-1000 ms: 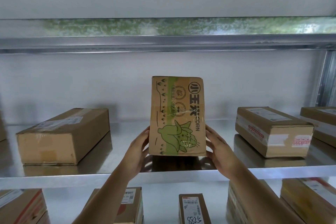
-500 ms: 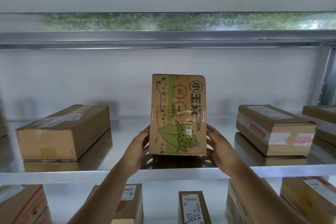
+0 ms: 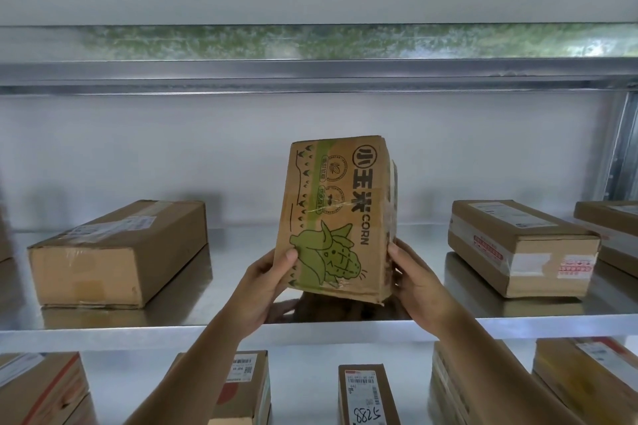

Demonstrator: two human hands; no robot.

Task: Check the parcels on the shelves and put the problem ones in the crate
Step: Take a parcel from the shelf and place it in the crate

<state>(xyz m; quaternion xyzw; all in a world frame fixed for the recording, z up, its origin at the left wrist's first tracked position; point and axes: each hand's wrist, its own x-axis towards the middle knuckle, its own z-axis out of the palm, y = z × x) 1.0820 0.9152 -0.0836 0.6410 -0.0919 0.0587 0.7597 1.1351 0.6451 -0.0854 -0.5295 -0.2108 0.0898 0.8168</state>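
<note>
"CORN" on the held corn box [image 3: 335,217]; handwritten "5288" on a lower-shelf parcel [image 3: 367,397].

We stand in a parcel storeroom: metal shelving [image 3: 345,329] holds labelled cardboard parcels [image 3: 117,254] from nine to three o'clock.

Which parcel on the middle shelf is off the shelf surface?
The corn-printed box, gripped upright and tilted between the left hand and right hand; the plain boxes beside it lie flat.
</note>
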